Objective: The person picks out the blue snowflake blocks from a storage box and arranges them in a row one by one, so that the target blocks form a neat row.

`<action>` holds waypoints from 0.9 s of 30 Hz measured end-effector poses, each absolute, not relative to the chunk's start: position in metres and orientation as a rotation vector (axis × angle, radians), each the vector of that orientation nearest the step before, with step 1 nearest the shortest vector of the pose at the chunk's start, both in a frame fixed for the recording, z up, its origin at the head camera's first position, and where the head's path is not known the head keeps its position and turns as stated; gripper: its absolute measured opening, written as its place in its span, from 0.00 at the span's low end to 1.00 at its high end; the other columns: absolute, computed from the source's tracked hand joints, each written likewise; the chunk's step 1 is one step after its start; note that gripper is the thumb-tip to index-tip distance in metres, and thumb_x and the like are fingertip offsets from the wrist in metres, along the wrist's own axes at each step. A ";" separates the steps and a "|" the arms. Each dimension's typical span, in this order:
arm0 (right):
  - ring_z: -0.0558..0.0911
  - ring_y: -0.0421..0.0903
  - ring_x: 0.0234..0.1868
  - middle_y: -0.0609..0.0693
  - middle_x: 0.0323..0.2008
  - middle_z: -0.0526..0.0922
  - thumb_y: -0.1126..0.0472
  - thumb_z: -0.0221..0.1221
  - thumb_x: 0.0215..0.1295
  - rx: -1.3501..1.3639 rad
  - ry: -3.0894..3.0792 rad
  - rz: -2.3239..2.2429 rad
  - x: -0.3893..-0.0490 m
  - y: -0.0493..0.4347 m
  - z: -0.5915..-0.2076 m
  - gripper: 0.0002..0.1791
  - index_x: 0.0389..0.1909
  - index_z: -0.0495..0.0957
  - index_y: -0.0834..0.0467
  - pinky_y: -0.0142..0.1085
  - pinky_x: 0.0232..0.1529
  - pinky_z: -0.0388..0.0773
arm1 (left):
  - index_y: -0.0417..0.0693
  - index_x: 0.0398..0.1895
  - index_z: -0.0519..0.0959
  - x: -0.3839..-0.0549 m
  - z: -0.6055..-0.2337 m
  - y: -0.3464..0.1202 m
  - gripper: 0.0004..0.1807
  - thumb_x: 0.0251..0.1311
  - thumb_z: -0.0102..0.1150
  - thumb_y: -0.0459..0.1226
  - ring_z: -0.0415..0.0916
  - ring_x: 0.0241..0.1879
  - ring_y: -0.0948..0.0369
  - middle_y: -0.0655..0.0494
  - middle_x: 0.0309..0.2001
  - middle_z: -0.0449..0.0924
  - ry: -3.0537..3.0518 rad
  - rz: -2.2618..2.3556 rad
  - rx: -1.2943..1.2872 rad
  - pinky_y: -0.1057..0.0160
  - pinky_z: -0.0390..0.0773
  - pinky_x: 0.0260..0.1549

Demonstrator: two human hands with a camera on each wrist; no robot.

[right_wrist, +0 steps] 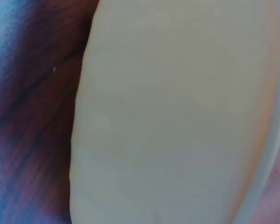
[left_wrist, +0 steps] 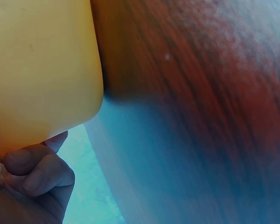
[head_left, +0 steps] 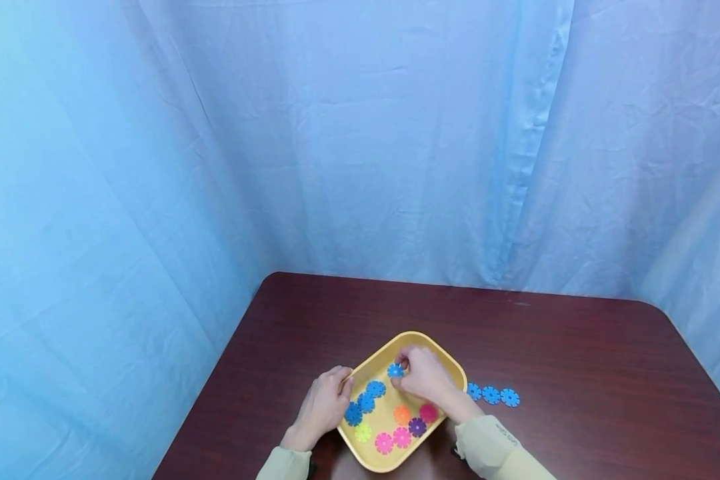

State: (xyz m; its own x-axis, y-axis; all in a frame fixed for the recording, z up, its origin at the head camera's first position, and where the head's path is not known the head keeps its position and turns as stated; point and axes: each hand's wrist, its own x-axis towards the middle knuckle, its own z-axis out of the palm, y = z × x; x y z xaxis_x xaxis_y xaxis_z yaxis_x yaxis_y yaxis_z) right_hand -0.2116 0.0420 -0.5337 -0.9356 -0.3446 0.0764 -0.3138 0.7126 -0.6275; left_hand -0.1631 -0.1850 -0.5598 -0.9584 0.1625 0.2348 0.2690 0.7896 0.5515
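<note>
A yellow tray (head_left: 411, 335) sits at an angle on the table, with flat notched plastic discs in it. My left hand (head_left: 326, 402) grips its left rim with the thumb on the edge; in the left wrist view the curled fingers (left_wrist: 49, 175) press against the outer wall. Over the tray's far part, my right hand (head_left: 425, 375) pinches a blue notched disc (head_left: 395, 370) between thumb and fingers. Several blue discs (head_left: 366, 402) lie along the tray's left side. In the right wrist view the tray wall (right_wrist: 172, 112) hides the right fingers.
Lower in the tray lie a yellow-green disc (head_left: 363, 433), an orange disc (head_left: 402, 415), a purple disc (head_left: 417, 427) and pink discs (head_left: 402, 437). Three blue discs (head_left: 491, 395) form a row on the dark wooden table (head_left: 576, 347), right of the tray. Blue curtains (head_left: 366, 133) surround the table.
</note>
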 end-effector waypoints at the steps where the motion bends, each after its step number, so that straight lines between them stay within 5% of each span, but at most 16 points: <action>1: 0.73 0.41 0.30 0.44 0.30 0.76 0.59 0.76 0.47 -0.547 2.861 -1.049 -0.211 0.042 -0.533 0.16 0.34 0.80 0.57 0.37 0.35 0.76 | 0.45 0.44 0.84 -0.163 -0.560 -0.185 0.08 0.69 0.57 0.34 0.77 0.33 0.65 0.59 0.38 0.82 -2.804 -0.904 -0.339 0.62 0.78 0.33; 27: 0.75 0.43 0.32 0.43 0.30 0.77 0.59 0.77 0.46 -0.471 2.940 -1.107 -0.200 0.074 -0.496 0.17 0.36 0.82 0.57 0.37 0.35 0.78 | 0.46 0.43 0.84 -0.162 -0.560 -0.185 0.07 0.68 0.58 0.35 0.78 0.34 0.64 0.60 0.38 0.82 -2.770 -0.910 -0.350 0.61 0.79 0.34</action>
